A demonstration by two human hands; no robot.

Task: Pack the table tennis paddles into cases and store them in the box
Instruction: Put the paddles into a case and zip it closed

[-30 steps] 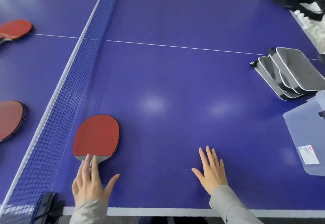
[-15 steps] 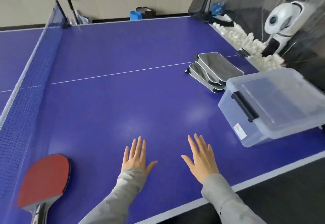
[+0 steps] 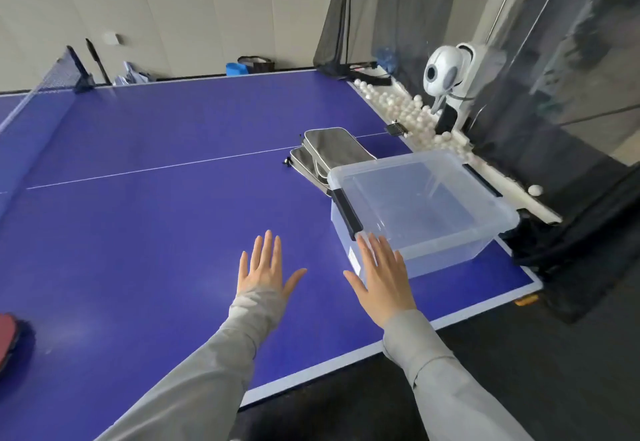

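Observation:
A clear plastic box [image 3: 446,253] with black side latches stands empty near the table's right corner. Behind it lies a stack of grey paddle cases [image 3: 332,148], partly hidden by the box. Only the edge of a red paddle [image 3: 8,336] shows at the far left. My left hand [image 3: 265,269] hovers flat over the blue table with fingers spread and holds nothing. My right hand [image 3: 382,276] is also flat and spread, its fingertips just in front of the box's near left corner.
The blue table [image 3: 156,232] ends in a white edge close to me. The net [image 3: 52,77] crosses at the far left. Several white balls [image 3: 408,111] fill a tray by a white ball machine [image 3: 446,75] at the right, with dark netting behind.
The view has swung right, so the paddle slid to the left edge and the box moved toward the centre. Both hands shifted right toward the box; my left hand left the paddle's handle.

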